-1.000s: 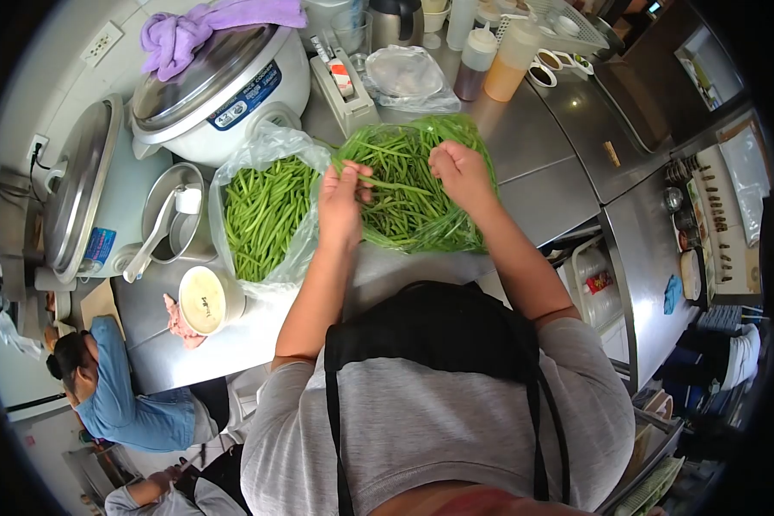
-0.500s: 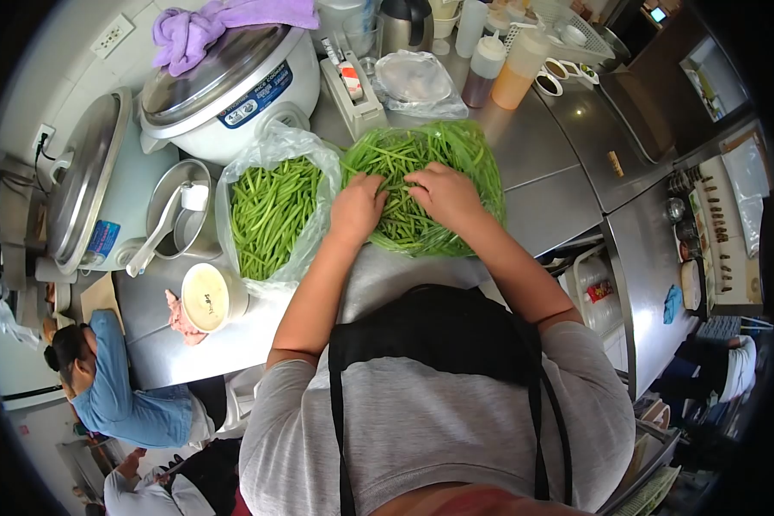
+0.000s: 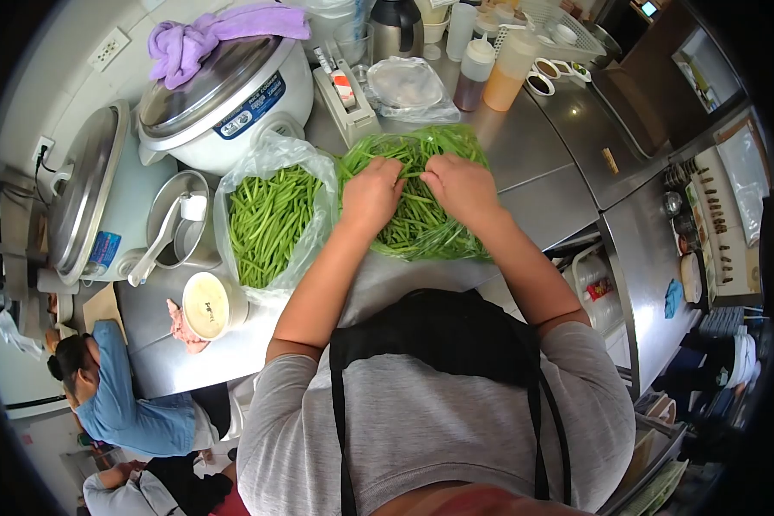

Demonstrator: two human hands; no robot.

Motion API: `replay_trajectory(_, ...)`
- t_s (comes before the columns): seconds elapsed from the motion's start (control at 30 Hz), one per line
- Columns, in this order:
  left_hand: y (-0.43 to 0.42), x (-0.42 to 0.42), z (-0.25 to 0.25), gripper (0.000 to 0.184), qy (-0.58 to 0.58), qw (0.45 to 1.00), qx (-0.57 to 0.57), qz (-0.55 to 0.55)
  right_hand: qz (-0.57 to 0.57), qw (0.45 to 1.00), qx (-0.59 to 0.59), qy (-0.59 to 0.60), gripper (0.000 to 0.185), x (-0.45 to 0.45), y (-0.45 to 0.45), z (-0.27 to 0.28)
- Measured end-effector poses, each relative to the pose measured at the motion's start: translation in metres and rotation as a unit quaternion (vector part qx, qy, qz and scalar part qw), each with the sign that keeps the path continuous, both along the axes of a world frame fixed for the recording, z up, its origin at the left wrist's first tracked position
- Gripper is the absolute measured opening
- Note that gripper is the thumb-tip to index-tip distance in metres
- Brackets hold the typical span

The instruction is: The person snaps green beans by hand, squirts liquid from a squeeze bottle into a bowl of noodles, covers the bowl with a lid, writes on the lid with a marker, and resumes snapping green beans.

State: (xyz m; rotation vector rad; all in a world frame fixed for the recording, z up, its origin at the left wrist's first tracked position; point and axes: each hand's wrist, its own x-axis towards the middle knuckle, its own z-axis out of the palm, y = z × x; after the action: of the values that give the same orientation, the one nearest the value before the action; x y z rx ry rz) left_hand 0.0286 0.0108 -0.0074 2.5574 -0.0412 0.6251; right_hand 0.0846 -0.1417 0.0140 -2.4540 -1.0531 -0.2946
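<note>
Above a green plastic bag point(image 3: 482, 155) of long green beans, my left hand point(image 3: 373, 196) and my right hand point(image 3: 463, 191) face each other. A single green bean point(image 3: 414, 175) spans the small gap between them, its ends pinched in the fingertips of each hand. More green beans point(image 3: 411, 222) lie loose below my fingers. To the left of my left hand is a clear plastic bag point(image 3: 327, 185) full of shorter green bean pieces point(image 3: 271, 225).
Rice cookers point(image 3: 224, 112) stand at the back left, near a metal pot point(image 3: 211, 254) holding a ladle point(image 3: 156, 241). A lidded tub point(image 3: 206, 305) sits at the front left. Squeeze bottles point(image 3: 475, 73) stand behind the bags. A person in a blue shirt point(image 3: 138, 404) is at the lower left.
My hands have risen slightly out of the beans and drawn closer together. A bean now shows stretched between my fingertips. The view has shifted slightly.
</note>
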Motion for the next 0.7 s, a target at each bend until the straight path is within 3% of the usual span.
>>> replay_trajectory(0.13, -0.004, 0.000, 0.002, 0.017, 0.005, 0.999, -0.040, -0.007, 0.059, 0.997, 0.046, 0.019, 0.014, 0.007, -0.002, -0.013)
replay_trajectory(0.2, -0.003, 0.003, -0.003, 0.016, 0.018, 0.994, -0.108, -0.027, 0.081, 0.968, 0.181, 0.151, 0.011, 0.006, 0.001, -0.013)
replay_trajectory(0.27, -0.009, 0.004, -0.001, 0.012, 0.052, 0.975, -0.211, -0.046, 0.094, 0.904, 0.300, 0.289, 0.010, 0.005, 0.005, -0.015)
replay_trajectory(0.33, -0.009, 0.005, -0.001, 0.009, 0.060, 0.949, -0.307, -0.048, 0.098, 0.806, 0.398, 0.427, 0.011, 0.005, 0.009, -0.020)
replay_trajectory(0.43, -0.001, 0.008, 0.000, 0.006, 0.044, 0.887, -0.458, -0.031, 0.069, 0.805, 0.395, 0.438, 0.015, 0.012, 0.006, -0.016)
replay_trajectory(0.5, 0.010, 0.006, 0.007, 0.005, 0.051, 0.816, -0.575, -0.026, 0.052, 0.894, 0.276, 0.349, 0.015, 0.015, 0.003, -0.023)
replay_trajectory(0.53, 0.011, 0.004, 0.012, 0.005, 0.055, 0.806, -0.589, -0.036, 0.042, 0.929, 0.212, 0.301, 0.015, 0.015, 0.003, -0.024)
replay_trajectory(0.63, 0.012, 0.001, 0.021, 0.006, 0.057, 0.779, -0.622, -0.060, 0.076, 0.912, 0.263, 0.306, 0.014, 0.000, 0.010, -0.025)
replay_trajectory(0.7, 0.011, 0.001, 0.020, 0.006, 0.050, 0.771, -0.631, -0.071, 0.079, 0.936, 0.226, 0.257, 0.013, 0.003, 0.012, -0.025)
